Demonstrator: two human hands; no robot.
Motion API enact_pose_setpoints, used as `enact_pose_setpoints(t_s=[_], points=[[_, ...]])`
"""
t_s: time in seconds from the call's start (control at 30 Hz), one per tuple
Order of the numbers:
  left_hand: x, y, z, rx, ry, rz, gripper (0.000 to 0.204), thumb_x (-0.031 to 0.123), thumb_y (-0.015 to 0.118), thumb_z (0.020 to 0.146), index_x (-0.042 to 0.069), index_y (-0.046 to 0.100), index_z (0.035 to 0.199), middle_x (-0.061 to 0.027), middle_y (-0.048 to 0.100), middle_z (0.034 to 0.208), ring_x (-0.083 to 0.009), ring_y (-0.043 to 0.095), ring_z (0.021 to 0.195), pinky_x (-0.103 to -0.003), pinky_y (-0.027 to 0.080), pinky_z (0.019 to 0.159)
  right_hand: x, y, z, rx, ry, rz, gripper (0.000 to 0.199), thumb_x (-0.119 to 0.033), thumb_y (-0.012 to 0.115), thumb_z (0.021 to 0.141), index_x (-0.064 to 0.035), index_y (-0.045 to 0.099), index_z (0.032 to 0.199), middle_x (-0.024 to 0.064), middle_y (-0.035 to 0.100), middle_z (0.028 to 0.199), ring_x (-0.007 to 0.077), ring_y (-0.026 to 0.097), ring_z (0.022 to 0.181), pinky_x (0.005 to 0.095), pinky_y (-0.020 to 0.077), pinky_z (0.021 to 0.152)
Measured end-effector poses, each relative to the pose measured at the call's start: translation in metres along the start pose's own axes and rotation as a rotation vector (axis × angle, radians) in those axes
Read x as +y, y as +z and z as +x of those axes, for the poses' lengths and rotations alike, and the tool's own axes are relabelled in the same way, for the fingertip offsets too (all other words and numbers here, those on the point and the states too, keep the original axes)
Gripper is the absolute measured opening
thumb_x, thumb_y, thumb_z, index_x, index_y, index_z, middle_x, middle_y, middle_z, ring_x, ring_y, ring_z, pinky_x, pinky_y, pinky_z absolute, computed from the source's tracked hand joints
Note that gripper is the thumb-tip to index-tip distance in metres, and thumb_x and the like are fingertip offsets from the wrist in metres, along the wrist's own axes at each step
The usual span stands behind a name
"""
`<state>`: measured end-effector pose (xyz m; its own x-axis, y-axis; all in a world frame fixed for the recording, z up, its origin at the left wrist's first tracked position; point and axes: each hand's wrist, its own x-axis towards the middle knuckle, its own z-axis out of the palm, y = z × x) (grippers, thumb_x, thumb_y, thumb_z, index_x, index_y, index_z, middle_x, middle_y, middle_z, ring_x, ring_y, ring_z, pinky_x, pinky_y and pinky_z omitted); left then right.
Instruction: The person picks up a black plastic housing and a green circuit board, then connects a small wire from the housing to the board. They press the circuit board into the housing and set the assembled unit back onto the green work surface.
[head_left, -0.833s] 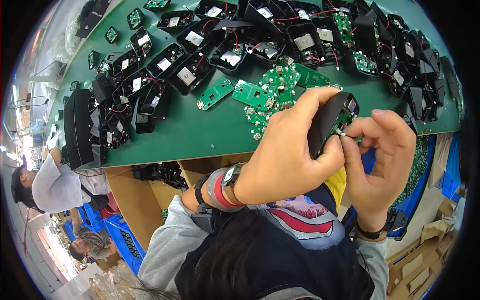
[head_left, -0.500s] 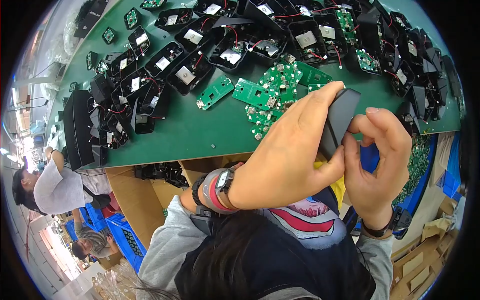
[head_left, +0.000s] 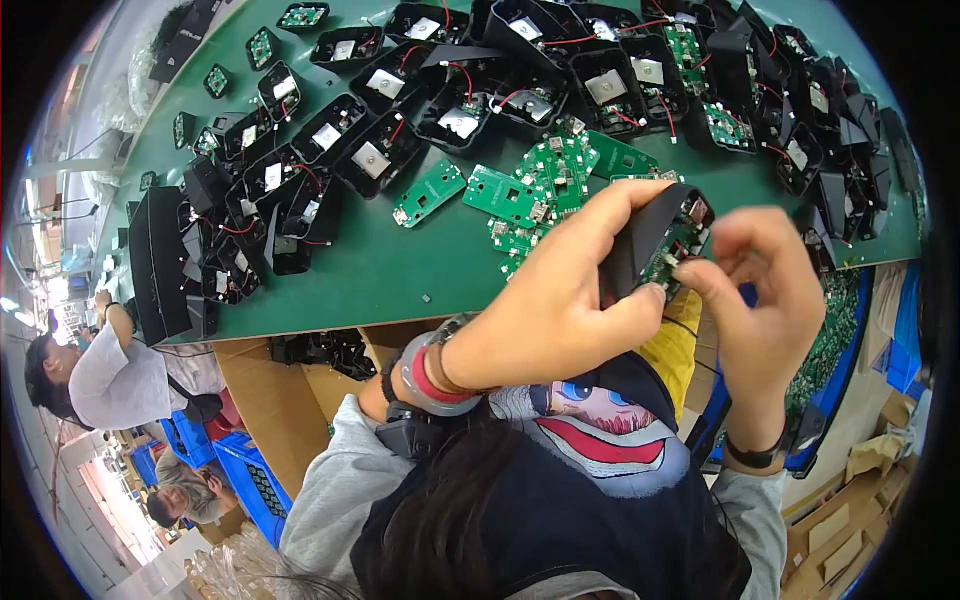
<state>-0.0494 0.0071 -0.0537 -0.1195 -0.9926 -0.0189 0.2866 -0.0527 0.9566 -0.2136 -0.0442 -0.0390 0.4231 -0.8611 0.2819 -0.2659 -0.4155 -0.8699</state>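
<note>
My left hand (head_left: 575,285) grips a black plastic housing (head_left: 640,232) above the table's front edge, thumb at the near side. In its open side sits a green circuit board (head_left: 660,270) with a small white connector and a metal port. Beside it, my right hand (head_left: 765,290) has its thumb tip at the board's edge by the connector. Its other fingers are curled and partly blurred, apart from the thumb, with nothing visible between them. Just beyond the left hand lies a pile of loose green circuit boards (head_left: 508,195) on the green table (head_left: 360,270).
Many black housings (head_left: 375,160) with metal weights and red wires fill the table's far part. An open cardboard box (head_left: 265,385) stands below the table edge. A blue bin of green boards (head_left: 835,330) is at right. Two people (head_left: 105,375) are at left.
My left hand has turned the housing so its open side with the board faces my right hand. The right thumb has moved to the board's edge, and the other fingers have lifted off.
</note>
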Motion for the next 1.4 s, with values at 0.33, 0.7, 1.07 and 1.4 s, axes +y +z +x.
enact_pose_setpoints(t_s=[0.33, 0.7, 1.07, 1.4], points=[[-0.004, 0.014, -0.003, 0.162, 0.212, 0.450, 0.056, 0.004, 0.051, 0.076, 0.000, 0.034, 0.129, -0.0220, 0.051, 0.107, -0.0344, 0.054, 0.095, -0.036, 0.042, 0.085, -0.012, 0.014, 0.000, 0.117, 0.387, 0.472, 0.008, 0.006, 0.066, 0.075, 0.0027, 0.061, 0.081, 0.0022, 0.059, 0.080, 0.0056, 0.052, 0.070, 0.0181, 0.0403, 0.060], [0.006, 0.003, -0.006, 0.109, 0.052, 0.069, 0.056, 0.002, 0.052, 0.079, 0.000, 0.032, 0.131, -0.0076, 0.045, 0.118, -0.0122, 0.046, 0.106, -0.027, 0.038, 0.092, -0.004, 0.008, 0.009, -0.023, -0.187, -0.013, 0.020, 0.005, 0.068, 0.070, -0.0034, 0.068, 0.087, 0.0053, 0.054, 0.077, 0.0150, 0.053, 0.067, 0.0233, 0.0410, 0.057], [0.009, 0.011, -0.009, 0.017, -0.043, 0.036, 0.055, 0.003, 0.051, 0.077, 0.000, 0.035, 0.130, -0.0072, 0.047, 0.118, -0.0114, 0.047, 0.108, -0.028, 0.038, 0.094, -0.001, -0.003, 0.014, -0.099, -0.259, 0.039, 0.015, 0.000, 0.071, 0.069, -0.0048, 0.067, 0.083, 0.0016, 0.042, 0.078, 0.0110, 0.044, 0.064, 0.0207, 0.0351, 0.055], [0.001, 0.009, -0.008, 0.043, 0.046, 0.019, 0.043, 0.007, 0.047, 0.087, 0.000, 0.038, 0.129, -0.0063, 0.050, 0.116, -0.0101, 0.049, 0.104, -0.026, 0.042, 0.089, -0.013, 0.003, 0.003, 0.031, -0.297, -0.189, 0.018, 0.003, 0.070, 0.068, -0.0031, 0.065, 0.084, 0.0054, 0.045, 0.081, 0.0116, 0.045, 0.062, 0.0218, 0.0352, 0.052]])
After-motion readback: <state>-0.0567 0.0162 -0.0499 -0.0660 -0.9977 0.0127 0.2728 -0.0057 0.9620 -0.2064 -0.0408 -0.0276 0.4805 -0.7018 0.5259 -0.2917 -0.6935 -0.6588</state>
